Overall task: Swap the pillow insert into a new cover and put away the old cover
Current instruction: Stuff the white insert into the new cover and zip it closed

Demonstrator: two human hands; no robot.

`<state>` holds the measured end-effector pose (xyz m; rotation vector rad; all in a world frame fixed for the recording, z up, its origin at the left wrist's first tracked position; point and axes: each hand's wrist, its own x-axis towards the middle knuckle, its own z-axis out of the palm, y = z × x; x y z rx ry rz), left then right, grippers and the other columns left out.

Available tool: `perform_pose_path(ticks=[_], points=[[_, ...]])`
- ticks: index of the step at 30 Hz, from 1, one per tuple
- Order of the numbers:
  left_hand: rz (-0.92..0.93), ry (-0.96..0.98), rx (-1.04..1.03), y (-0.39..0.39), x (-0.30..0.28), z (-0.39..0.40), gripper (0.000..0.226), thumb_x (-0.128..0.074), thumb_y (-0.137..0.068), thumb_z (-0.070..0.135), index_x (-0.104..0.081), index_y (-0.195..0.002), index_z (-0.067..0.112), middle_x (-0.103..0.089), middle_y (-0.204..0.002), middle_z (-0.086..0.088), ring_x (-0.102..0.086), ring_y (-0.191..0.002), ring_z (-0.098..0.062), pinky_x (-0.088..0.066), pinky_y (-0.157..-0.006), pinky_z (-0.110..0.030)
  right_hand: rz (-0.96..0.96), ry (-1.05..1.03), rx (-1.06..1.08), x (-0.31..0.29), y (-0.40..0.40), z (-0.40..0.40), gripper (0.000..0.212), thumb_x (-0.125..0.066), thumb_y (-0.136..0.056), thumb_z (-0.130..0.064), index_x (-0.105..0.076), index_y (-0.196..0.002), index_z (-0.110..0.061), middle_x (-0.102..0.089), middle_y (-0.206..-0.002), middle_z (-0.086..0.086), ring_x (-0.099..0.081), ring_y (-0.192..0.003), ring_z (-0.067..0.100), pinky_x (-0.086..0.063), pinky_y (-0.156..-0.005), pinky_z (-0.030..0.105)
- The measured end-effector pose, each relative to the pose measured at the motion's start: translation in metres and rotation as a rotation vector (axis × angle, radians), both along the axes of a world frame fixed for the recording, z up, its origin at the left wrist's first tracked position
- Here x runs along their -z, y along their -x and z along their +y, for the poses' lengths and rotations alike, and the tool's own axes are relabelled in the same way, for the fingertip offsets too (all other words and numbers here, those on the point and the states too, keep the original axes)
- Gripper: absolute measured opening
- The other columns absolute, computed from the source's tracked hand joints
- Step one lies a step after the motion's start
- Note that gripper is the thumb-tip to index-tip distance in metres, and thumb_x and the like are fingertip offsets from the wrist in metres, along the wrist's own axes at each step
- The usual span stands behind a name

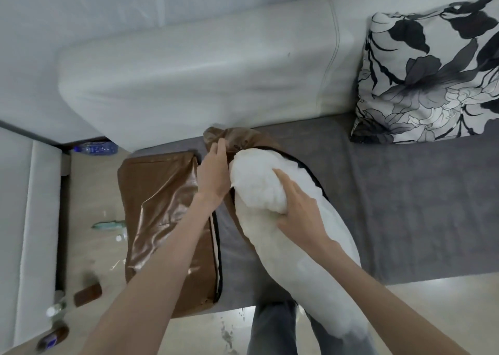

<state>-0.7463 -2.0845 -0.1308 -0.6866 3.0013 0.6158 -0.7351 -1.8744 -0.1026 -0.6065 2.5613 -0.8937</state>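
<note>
The pillow insert point(286, 219) is plain white; the cover point(243, 138) around its far end is brown with a black zip edge. A second cover point(164, 214) at the sofa's front left corner is glossy brown. The sofa seat point(405, 206) is grey, its backrest point(202, 71) off-white; the cushion point(432, 73) is white with black-and-grey flowers

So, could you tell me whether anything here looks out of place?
Yes: bottles and other litter lie scattered on the floor left of the sofa, one bottle on its side.
</note>
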Motion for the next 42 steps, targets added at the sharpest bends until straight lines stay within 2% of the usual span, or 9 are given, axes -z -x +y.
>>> perform_pose_path(ticks=[3, 8, 13, 18, 22, 26, 29, 35, 42], points=[[-0.010, 0.049, 0.073, 0.024, -0.003, -0.017, 0.028, -0.054, -0.085, 0.010, -0.052, -0.113, 0.012, -0.058, -0.105, -0.008, -0.058, -0.083, -0.036, -0.034, -0.061, -0.036, -0.063, 0.095, 0.001, 0.010, -0.009, -0.003, 0.087, -0.045, -0.065, -0.009, -0.024, -0.145, -0.034, -0.047, -0.140, -0.010, -0.051, -0.117, 0.015, -0.032, -0.079, 0.021], [-0.083, 0.068, 0.187, 0.018, -0.018, -0.021, 0.021, -0.058, -0.081, 0.009, -0.062, -0.102, 0.010, -0.060, -0.105, -0.007, -0.057, -0.093, -0.035, -0.036, -0.074, -0.036, -0.178, 0.078, 0.079, 0.034, -0.010, -0.012, 0.080, -0.045, -0.074, -0.006, -0.022, -0.145, -0.036, -0.062, -0.116, 0.002, -0.057, -0.090, 0.021, -0.035, -0.074, 0.024], [-0.031, 0.113, 0.268, -0.008, -0.053, 0.002, 0.023, -0.059, -0.079, 0.002, -0.064, -0.101, 0.009, -0.059, -0.104, -0.007, -0.059, -0.091, -0.032, -0.043, -0.076, -0.040, -0.208, -0.052, 0.069, 0.062, -0.012, -0.040, 0.066, -0.048, -0.086, -0.013, -0.023, -0.146, -0.023, -0.060, -0.121, 0.011, -0.060, -0.102, 0.031, -0.049, -0.084, 0.036], [0.036, 0.125, 0.325, -0.043, -0.067, 0.016, 0.028, -0.062, -0.073, -0.002, -0.065, -0.098, 0.011, -0.058, -0.095, -0.005, -0.061, -0.072, -0.032, -0.042, -0.058, -0.036, -0.093, -0.270, -0.179, 0.068, -0.003, -0.065, 0.045, -0.038, -0.095, -0.018, -0.039, -0.139, -0.009, -0.049, -0.140, 0.016, -0.045, -0.129, 0.032, -0.034, -0.108, 0.040], [-0.060, 0.204, 0.187, -0.048, -0.057, -0.011, 0.035, -0.062, -0.076, 0.005, -0.055, -0.108, 0.016, -0.055, -0.104, -0.005, -0.059, -0.083, -0.032, -0.048, -0.060, -0.042, -0.169, -0.025, -0.032, 0.051, -0.019, -0.065, 0.053, -0.051, -0.078, -0.015, -0.042, -0.130, -0.012, -0.060, -0.113, 0.017, -0.055, -0.104, 0.037, -0.044, -0.089, 0.043], [-0.165, 0.345, 0.183, -0.043, -0.041, -0.020, 0.051, -0.064, -0.073, -0.002, -0.051, -0.120, 0.014, -0.048, -0.117, -0.011, -0.051, -0.103, -0.032, -0.043, -0.057, -0.036, 0.067, 0.118, 0.088, 0.046, -0.033, -0.031, 0.034, -0.050, -0.084, -0.017, -0.054, -0.118, -0.013, -0.061, -0.108, 0.002, -0.052, -0.101, 0.024, -0.048, -0.085, 0.038], [-0.219, 0.373, 0.171, -0.039, -0.030, -0.026, 0.058, -0.060, -0.074, -0.008, -0.050, -0.127, 0.014, -0.048, -0.123, -0.011, -0.043, -0.112, -0.033, -0.041, -0.057, -0.034, 0.180, -0.058, 0.276, 0.059, -0.010, 0.007, 0.035, -0.056, -0.075, -0.013, -0.055, -0.110, -0.013, -0.057, -0.107, 0.003, -0.049, -0.099, 0.027, -0.043, -0.082, 0.039], [-0.052, 0.188, 0.134, -0.038, -0.018, -0.034, 0.051, -0.057, -0.074, -0.006, -0.061, -0.121, 0.014, -0.060, -0.116, -0.007, -0.049, -0.106, -0.034, -0.050, -0.070, -0.045, -0.023, -0.473, -0.062, 0.103, 0.028, 0.035, 0.054, -0.056, -0.074, -0.012, -0.041, -0.126, -0.014, -0.048, -0.117, 0.009, -0.046, -0.109, 0.031, -0.047, -0.081, 0.040], [0.110, 0.061, 0.111, -0.021, -0.021, -0.043, 0.042, -0.064, -0.077, 0.004, -0.072, -0.116, 0.019, -0.072, -0.112, -0.006, -0.062, -0.104, -0.030, -0.051, -0.087, -0.040, -0.186, -0.577, 0.110, 0.123, 0.047, 0.104, 0.019, -0.057, -0.085, -0.019, -0.053, -0.098, -0.006, -0.060, -0.099, 0.018, -0.059, -0.089, 0.039, -0.048, -0.070, 0.040]])
